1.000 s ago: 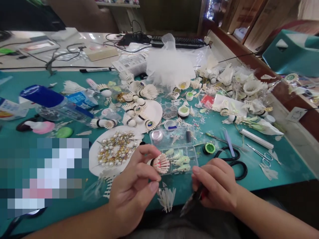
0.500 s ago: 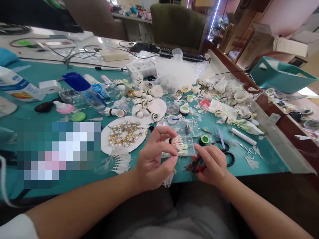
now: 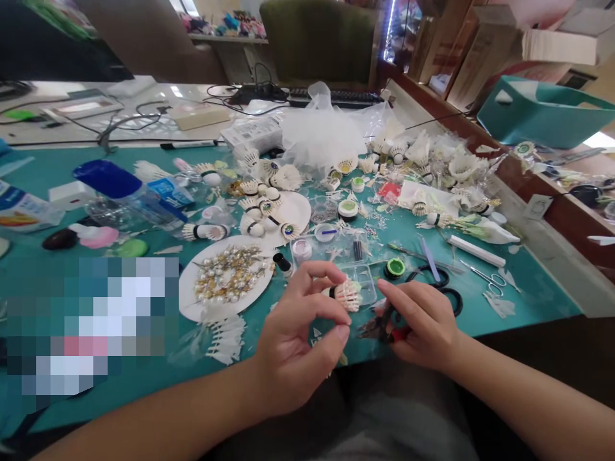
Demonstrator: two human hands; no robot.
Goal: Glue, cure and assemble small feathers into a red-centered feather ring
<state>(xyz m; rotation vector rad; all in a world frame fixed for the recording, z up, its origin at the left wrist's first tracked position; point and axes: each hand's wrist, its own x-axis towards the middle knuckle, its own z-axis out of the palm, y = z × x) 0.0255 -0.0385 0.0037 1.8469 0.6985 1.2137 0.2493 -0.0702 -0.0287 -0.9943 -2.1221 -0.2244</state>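
My left hand [image 3: 302, 339] has its fingers curled around a cut-down shuttlecock [image 3: 348, 296], whose short pale prongs point right. The grip on its base is partly hidden by the fingers. Just to the right, my right hand [image 3: 427, 320] is closed on a pair of pliers [image 3: 372, 329] with dark jaws and a bit of red on the handle. The jaws point left, below the shuttlecock and apart from it. Behind both hands is a clear plastic box [image 3: 369, 287]. A small open pot of green [image 3: 395, 267] stands beyond my right hand.
A white plate [image 3: 189, 304] bears pearl and gold beads. Several shuttlecocks lie around another white plate [image 3: 300, 208]. Black-handled scissors [image 3: 454, 302] and small silver scissors [image 3: 490, 280] lie to the right. A blue-capped bottle [image 3: 108, 179] lies left; a teal bin [image 3: 533, 121] stands far right.
The view has shifted a little. Both hands, with the shuttlecock and the pliers, appear slightly lower. A white feather strip seen below my left hand earlier no longer shows there.
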